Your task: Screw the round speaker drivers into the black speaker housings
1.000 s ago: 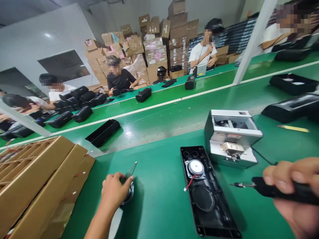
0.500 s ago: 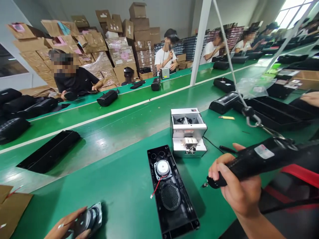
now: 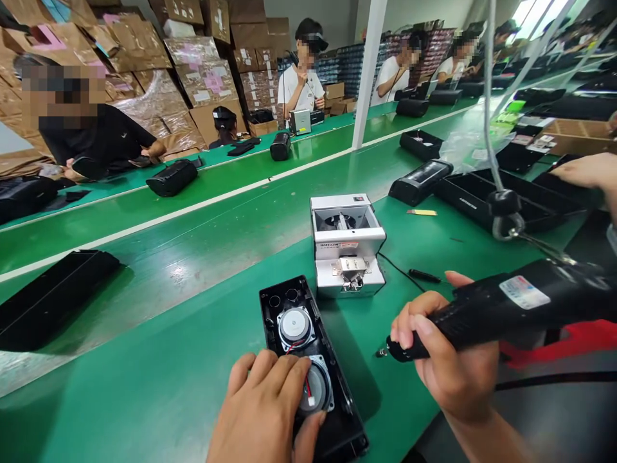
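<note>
A long black housing point(image 3: 337, 411) lies open on the green table point(image 3: 159, 379). One round speaker point(image 3: 295, 325) sits in its upper part. My left hand point(image 3: 265, 402) grips a second speaker point(image 3: 319, 384) over the lower part, fingers on its left side and thumb below; red wires with a white plug lie across it. My right hand point(image 3: 448, 350) is wrapped round a black electric screwdriver point(image 3: 482, 312), its bit pointing left, to the right of the housing. Behind the housing stands a white and grey screw feeder point(image 3: 349, 247).
A cable hook point(image 3: 506, 215) holds the screwdriver's rear. Black cases point(image 3: 419, 182) and a yellow knife point(image 3: 422, 212) lie at the right. Another black housing point(image 3: 58, 296) lies on the left. People sit across the line; a person's hand point(image 3: 585, 173) shows at right.
My left hand has moved right and brought the second speaker from the lower left into the housing. The view has shifted, and my right hand still holds the screwdriver.
</note>
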A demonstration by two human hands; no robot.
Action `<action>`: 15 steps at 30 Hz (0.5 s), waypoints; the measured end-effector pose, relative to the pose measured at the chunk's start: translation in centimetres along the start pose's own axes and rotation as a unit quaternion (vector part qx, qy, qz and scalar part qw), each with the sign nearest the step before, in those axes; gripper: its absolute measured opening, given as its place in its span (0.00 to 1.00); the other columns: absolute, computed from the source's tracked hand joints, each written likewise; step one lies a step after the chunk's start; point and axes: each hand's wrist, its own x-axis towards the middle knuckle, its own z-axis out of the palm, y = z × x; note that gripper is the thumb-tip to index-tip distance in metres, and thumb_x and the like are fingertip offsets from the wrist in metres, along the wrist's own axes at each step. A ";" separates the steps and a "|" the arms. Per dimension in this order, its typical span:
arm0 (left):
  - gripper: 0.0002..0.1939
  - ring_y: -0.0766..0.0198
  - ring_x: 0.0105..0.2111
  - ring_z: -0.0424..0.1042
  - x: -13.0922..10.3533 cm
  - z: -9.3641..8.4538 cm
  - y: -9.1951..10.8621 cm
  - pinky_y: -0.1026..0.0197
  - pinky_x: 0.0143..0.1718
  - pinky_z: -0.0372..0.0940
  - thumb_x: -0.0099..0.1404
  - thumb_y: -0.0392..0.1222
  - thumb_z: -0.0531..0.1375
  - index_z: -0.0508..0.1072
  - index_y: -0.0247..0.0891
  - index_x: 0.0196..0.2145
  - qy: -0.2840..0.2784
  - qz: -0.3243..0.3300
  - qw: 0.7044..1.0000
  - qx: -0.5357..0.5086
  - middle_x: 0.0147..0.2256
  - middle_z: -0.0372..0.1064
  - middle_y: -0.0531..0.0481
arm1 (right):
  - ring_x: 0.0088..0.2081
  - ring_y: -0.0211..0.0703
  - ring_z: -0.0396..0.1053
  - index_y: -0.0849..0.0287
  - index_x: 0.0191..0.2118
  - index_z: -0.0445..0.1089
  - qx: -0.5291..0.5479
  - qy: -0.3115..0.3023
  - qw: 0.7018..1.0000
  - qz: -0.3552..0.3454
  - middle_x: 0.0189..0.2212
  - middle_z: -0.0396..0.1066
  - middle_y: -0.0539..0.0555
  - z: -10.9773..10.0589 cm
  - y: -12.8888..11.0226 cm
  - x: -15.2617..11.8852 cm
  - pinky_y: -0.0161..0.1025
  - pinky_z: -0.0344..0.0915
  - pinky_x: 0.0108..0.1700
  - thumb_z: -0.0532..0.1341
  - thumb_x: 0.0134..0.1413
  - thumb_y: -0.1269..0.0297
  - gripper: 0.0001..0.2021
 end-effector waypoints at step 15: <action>0.21 0.59 0.41 0.74 -0.3 0.9 1.6 0.50 0.51 0.60 0.59 0.41 0.72 0.78 0.47 0.50 0.000 -0.126 0.990 -0.055 0.44 0.81 0.60 | 0.23 0.39 0.68 0.47 0.66 0.59 0.004 0.000 1.000 0.010 0.26 0.69 0.42 0.2 -0.3 0.2 0.40 0.73 0.28 0.63 0.67 0.73 0.27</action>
